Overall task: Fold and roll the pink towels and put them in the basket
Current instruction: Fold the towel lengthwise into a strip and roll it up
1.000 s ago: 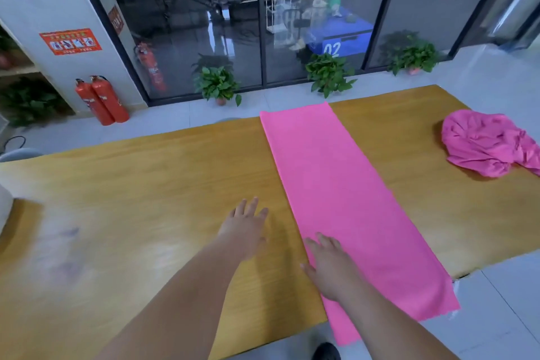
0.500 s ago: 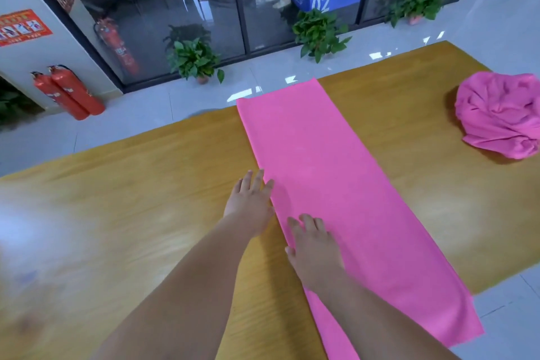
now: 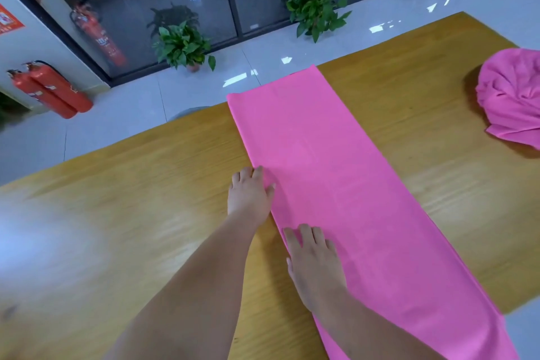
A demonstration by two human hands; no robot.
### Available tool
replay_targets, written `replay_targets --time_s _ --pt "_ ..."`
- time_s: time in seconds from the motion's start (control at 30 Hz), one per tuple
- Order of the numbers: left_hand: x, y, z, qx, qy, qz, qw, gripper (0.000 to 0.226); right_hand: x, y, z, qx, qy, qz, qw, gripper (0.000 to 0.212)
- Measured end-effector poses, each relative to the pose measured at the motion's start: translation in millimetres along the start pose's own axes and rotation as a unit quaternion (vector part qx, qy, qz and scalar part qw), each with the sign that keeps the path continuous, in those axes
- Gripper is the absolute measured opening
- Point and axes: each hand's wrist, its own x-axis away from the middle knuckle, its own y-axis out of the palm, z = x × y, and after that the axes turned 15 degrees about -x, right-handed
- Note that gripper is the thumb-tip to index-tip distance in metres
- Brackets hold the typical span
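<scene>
The long flat pink towel strip (image 3: 344,199) runs across the wooden desk (image 3: 131,213) from far edge to near edge, hanging off it. It looks light, soft and floppy, so I'd grab the long left edge. Left hand (image 3: 249,196) and right hand (image 3: 315,263) lie flat, fingers spread, gripping nothing. Count: one strip, one crumpled pink towel heap (image 3: 511,96) at the right edge, no basket visible.

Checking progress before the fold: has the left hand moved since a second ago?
Yes. The left hand has moved right across the wooden table to the long edge of the flat pink towel; its fingertips now overlap that edge.
</scene>
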Motion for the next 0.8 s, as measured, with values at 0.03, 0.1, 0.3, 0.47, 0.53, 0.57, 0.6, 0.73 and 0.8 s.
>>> replay_targets --time_s 0.03,0.1,0.3,0.47,0.53,0.57,0.6,0.73,0.8 --pt "-2.1 0.8 0.2 0.030 -0.006 0.000 1.000 0.060 0.5 0.1 -1.6 0.000 0.007 -0.005 1.000 0.069" --pt "-5.6 0.8 0.8 0.090 -0.019 -0.007 0.996 0.060 2.7 0.9 -5.5 0.002 0.024 -0.013 1.000 0.080" --pt "-19.7 -2.4 -1.6 0.229 -0.086 -0.037 0.969 0.057 14.3 -11.9 -23.0 -0.004 0.038 -0.028 0.999 0.079" --pt "-24.5 -1.0 -6.0 0.293 -0.108 -0.033 0.949 0.048 17.0 -17.0 -30.4 0.001 0.051 -0.032 0.998 0.073" --pt "-22.5 -1.9 -8.6 0.299 -0.107 -0.033 0.948 0.050 17.0 -13.5 -30.5 0.007 0.048 -0.022 0.999 0.073" --pt "-21.2 -2.2 -9.8 0.303 -0.105 -0.036 0.947 0.051 17.3 -12.4 -31.0 0.008 0.045 -0.019 0.999 0.073" --pt "-20.2 -1.2 -11.4 0.309 -0.102 -0.038 0.945 0.051 17.9 -11.0 -31.7 0.007 0.041 -0.020 0.999 0.074" --pt "-12.0 2.9 -24.4 0.329 -0.101 -0.052 0.937 0.049 22.3 -6.1 -34.5 -0.005 0.023 -0.021 1.000 0.078" --pt "-5.6 4.1 -34.3 0.335 -0.103 -0.055 0.935 0.048 26.0 -2.7 -39.3 -0.013 0.018 -0.026 0.999 0.077"
